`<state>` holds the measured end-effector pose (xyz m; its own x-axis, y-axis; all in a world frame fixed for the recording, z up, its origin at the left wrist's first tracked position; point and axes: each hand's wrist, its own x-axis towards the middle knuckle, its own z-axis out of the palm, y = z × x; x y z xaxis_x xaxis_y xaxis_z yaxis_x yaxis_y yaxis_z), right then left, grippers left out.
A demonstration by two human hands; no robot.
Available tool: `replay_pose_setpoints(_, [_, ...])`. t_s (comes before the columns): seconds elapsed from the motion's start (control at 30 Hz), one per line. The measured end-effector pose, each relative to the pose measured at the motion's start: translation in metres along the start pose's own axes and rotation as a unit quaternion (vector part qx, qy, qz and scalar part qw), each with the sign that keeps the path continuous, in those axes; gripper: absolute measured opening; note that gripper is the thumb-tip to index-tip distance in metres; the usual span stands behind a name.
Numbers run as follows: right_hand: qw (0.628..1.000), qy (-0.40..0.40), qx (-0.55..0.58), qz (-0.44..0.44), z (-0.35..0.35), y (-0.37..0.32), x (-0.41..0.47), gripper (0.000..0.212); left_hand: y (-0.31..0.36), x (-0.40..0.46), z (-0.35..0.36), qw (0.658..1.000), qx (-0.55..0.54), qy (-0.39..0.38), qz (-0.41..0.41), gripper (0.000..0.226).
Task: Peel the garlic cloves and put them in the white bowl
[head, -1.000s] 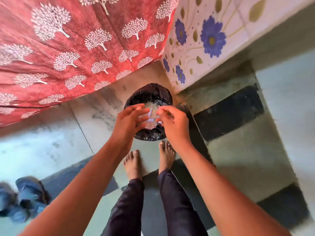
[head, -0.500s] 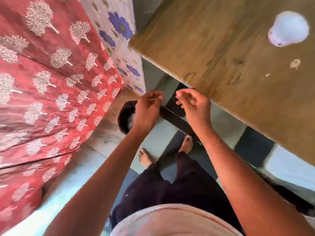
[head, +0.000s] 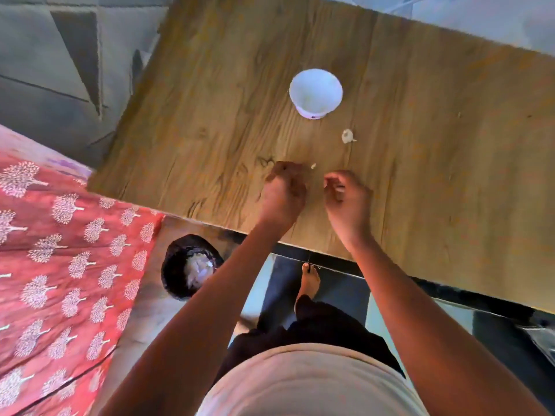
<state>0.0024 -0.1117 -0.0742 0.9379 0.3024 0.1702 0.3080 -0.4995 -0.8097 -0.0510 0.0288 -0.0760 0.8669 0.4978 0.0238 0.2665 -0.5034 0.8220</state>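
Head view: a wooden table is being viewed from above.
Left hand: fingers curled, contents cannot be told.
Right hand: a pale scrap is being pinched.
White bowl: beyond both hands.
Garlic piece: near the bowl.
Writing: unreadable.

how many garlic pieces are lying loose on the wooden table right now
2: a larger garlic piece below-right of the white bowl, and a small bit just beyond the left hand. More may be hidden inside the hands or bowl.

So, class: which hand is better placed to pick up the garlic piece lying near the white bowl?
The right hand, probably: the garlic piece lies just beyond it, while the left hand sits further off.
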Motion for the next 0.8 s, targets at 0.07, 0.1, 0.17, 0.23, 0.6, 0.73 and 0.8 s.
replay_pose_setpoints(0.07, [0.997, 0.01, -0.059, -0.04, -0.012, 0.019, 0.021, 0.021, 0.007, 0.017, 0.02, 0.999, 0.031, 0.011, 0.031, 0.033])
replay_pose_setpoints(0.1, [0.994, 0.009, -0.086, -0.059, -0.016, 0.028, 0.029, 0.022, 0.008, 0.023, 0.027, 0.998, 0.047, 0.011, 0.042, 0.031])
replay_pose_setpoints(0.17, [0.989, 0.0, -0.115, -0.094, -0.021, 0.041, 0.039, 0.024, 0.011, 0.031, 0.036, 0.995, 0.081, 0.014, 0.056, 0.02])
replay_pose_setpoints(0.23, [0.984, -0.017, -0.121, -0.128, -0.023, 0.051, 0.042, 0.025, 0.013, 0.035, 0.042, 0.991, 0.11, 0.019, 0.072, 0.007])
replay_pose_setpoints(0.6, [0.982, -0.053, -0.131, -0.125, -0.021, 0.053, 0.044, 0.018, 0.05, 0.111, 0.0, 0.98, 0.105, 0.074, 0.15, 0.022])
replay_pose_setpoints(0.73, [0.975, -0.078, -0.183, -0.102, -0.022, 0.044, 0.037, 0.023, 0.053, 0.168, -0.011, 0.972, 0.171, -0.026, 0.158, 0.042])
replay_pose_setpoints(0.8, [0.969, -0.093, -0.209, -0.099, -0.023, 0.038, 0.035, 0.027, 0.054, 0.179, -0.012, 0.96, 0.205, -0.083, 0.175, 0.053])
